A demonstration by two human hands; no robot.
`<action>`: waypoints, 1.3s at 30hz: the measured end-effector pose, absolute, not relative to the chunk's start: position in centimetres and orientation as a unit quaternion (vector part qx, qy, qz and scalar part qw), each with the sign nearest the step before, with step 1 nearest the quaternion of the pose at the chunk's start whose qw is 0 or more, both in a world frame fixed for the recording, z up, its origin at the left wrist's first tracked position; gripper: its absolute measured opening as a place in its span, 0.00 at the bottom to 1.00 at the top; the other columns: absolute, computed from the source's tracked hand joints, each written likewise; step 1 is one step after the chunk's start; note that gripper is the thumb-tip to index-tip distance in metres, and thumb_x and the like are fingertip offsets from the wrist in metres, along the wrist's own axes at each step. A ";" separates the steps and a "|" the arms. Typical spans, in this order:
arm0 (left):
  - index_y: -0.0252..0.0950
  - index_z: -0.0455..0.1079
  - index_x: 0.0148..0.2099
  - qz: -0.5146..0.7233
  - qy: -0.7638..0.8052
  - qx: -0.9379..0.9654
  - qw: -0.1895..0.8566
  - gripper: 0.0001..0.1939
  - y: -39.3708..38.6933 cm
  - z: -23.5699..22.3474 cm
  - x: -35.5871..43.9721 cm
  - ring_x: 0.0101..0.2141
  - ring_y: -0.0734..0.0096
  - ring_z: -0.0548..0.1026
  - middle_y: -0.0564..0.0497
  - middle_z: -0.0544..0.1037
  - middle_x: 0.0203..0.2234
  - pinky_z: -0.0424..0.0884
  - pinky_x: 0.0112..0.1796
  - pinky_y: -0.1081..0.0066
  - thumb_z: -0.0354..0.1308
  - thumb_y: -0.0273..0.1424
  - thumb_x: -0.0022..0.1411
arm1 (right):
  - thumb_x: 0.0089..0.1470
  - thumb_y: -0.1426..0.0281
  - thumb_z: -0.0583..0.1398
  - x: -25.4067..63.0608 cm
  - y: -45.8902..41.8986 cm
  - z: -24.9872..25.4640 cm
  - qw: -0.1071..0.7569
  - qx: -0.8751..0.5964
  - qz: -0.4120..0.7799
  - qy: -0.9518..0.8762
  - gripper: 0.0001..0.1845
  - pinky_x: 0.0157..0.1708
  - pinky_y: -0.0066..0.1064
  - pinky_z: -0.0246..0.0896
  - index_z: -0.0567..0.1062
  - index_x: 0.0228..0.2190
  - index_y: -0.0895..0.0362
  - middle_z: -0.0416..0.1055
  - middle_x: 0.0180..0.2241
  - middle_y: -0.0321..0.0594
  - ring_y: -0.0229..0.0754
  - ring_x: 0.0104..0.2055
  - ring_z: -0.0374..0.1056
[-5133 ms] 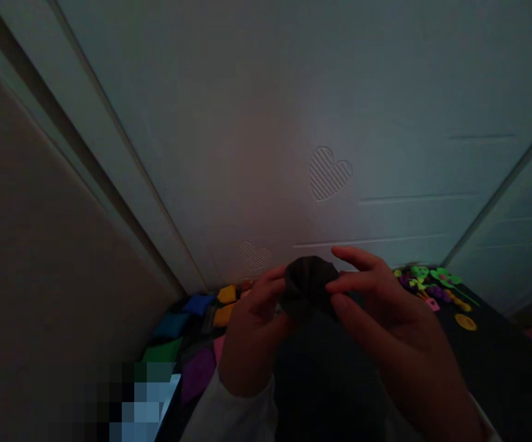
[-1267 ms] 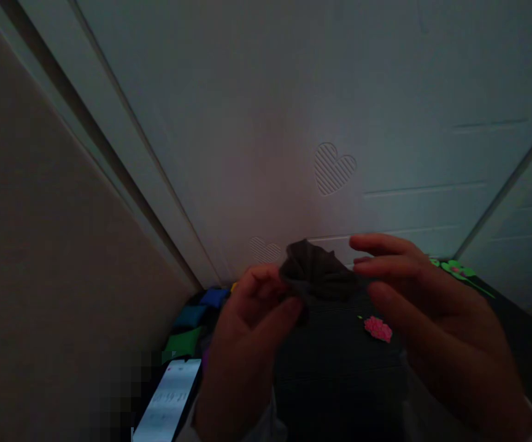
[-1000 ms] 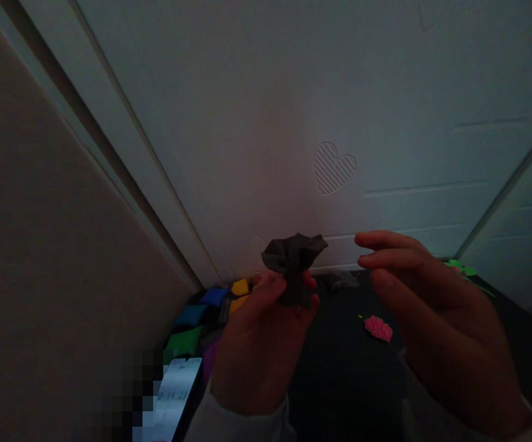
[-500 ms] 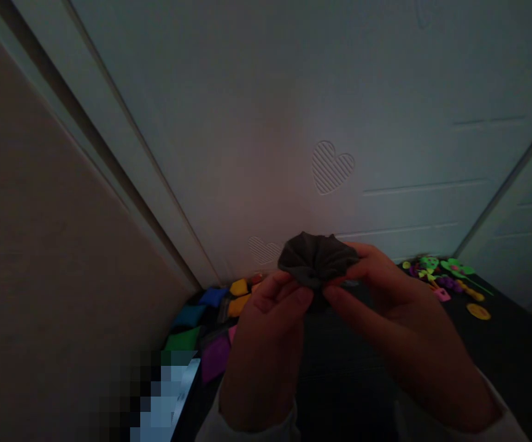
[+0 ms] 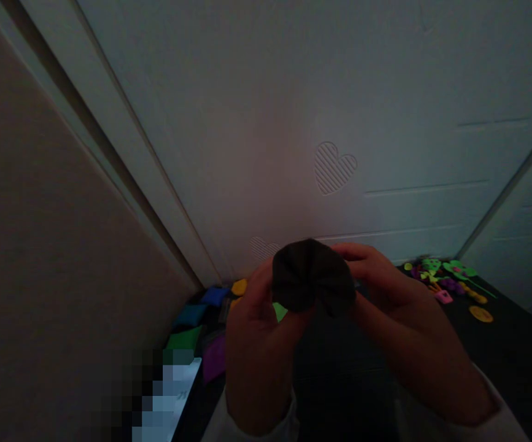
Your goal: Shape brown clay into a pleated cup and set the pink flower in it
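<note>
Between my two hands, above the dark table, is a dark, round, pleated piece (image 5: 309, 276), with folds fanning out from its middle; its material is hard to make out in the dim light. My left hand (image 5: 261, 337) grips its left and lower edge, the fingertips partly hidden behind it. On the right side my right hand (image 5: 395, 319) pinches it, thumb below and fingers behind. A bit of light green (image 5: 279, 312) shows just under the piece, near my left fingers.
Coloured packets, among them a blue one (image 5: 215, 296), a green one (image 5: 184, 339) and a purple one (image 5: 214, 358), lie at left. Small bright shaped pieces (image 5: 450, 282) and a yellow disc (image 5: 481, 314) lie at right. A white panel with hearts (image 5: 335, 167) rises behind the table.
The pleated piece has tilted so its folded face turns more toward me. My left fingers have shifted round its left side, and the light green bit has come into view.
</note>
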State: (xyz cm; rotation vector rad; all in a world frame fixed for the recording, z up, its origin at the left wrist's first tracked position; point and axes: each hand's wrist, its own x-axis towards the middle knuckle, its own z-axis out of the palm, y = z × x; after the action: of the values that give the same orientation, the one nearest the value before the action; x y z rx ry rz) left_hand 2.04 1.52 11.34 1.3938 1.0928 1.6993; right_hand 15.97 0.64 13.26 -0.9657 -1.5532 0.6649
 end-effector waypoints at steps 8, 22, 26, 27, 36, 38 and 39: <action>0.47 0.71 0.43 0.608 0.461 0.639 0.098 0.15 1.5 11.9 1.4 0.43 0.65 0.72 0.56 0.76 0.40 0.65 0.48 0.62 0.63 0.29 0.52 | 0.53 0.59 0.58 16.3 -0.2 14.0 0.584 -0.407 0.350 -0.610 0.11 0.39 0.22 0.67 0.74 0.39 0.44 0.75 0.38 0.29 0.34 0.39 0.70; 0.41 0.69 0.40 0.574 0.449 0.683 0.046 0.12 2.1 11.1 2.2 0.44 0.62 0.68 0.50 0.70 0.42 0.64 0.44 0.61 0.61 0.27 0.52 | 0.52 0.69 0.61 16.0 1.1 13.6 0.571 -0.407 0.394 -0.594 0.06 0.33 0.14 0.65 0.75 0.34 0.49 0.75 0.31 0.26 0.29 0.34 0.71; 0.39 0.70 0.39 0.570 0.471 0.672 0.040 0.11 2.3 10.8 2.8 0.39 0.64 0.68 0.50 0.71 0.36 0.64 0.39 0.63 0.62 0.27 0.51 | 0.52 0.69 0.61 16.0 1.5 13.3 0.580 -0.410 0.387 -0.588 0.08 0.34 0.15 0.66 0.75 0.36 0.52 0.76 0.33 0.29 0.30 0.35 0.72; 0.38 0.70 0.39 0.567 0.478 0.670 0.038 0.11 2.4 10.8 3.0 0.38 0.64 0.68 0.50 0.71 0.34 0.64 0.38 0.63 0.62 0.27 0.51 | 0.52 0.69 0.61 16.0 1.6 13.3 0.581 -0.411 0.384 -0.588 0.08 0.34 0.15 0.66 0.75 0.36 0.52 0.76 0.33 0.30 0.30 0.35 0.72; 0.44 0.64 0.54 0.573 0.441 0.627 0.290 0.23 2.0 11.0 1.8 0.39 0.65 0.72 0.49 0.74 0.40 0.67 0.41 0.62 0.56 0.25 0.54 | 0.51 0.69 0.62 16.1 2.1 12.9 0.599 -0.434 0.346 -0.576 0.08 0.35 0.16 0.65 0.75 0.36 0.52 0.76 0.34 0.29 0.30 0.36 0.71; 0.45 0.63 0.54 0.582 0.405 0.601 0.369 0.25 1.6 11.1 1.4 0.39 0.66 0.72 0.48 0.74 0.42 0.69 0.41 0.63 0.55 0.24 0.54 | 0.51 0.68 0.62 16.0 2.1 12.7 0.603 -0.436 0.348 -0.571 0.08 0.36 0.17 0.65 0.75 0.36 0.52 0.76 0.34 0.30 0.30 0.36 0.71; 0.45 0.63 0.54 0.585 0.386 0.590 0.400 0.25 1.5 11.2 1.3 0.39 0.66 0.72 0.48 0.73 0.44 0.69 0.41 0.64 0.55 0.25 0.54 | 0.51 0.68 0.61 15.9 2.1 12.7 0.604 -0.435 0.351 -0.569 0.08 0.37 0.18 0.65 0.75 0.36 0.53 0.76 0.35 0.30 0.31 0.36 0.71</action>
State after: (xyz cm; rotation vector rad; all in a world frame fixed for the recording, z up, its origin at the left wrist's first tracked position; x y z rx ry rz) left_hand 1.31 1.46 11.20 1.4929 0.9760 1.4808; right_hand 15.94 2.08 12.66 -1.0063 -1.3171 0.8117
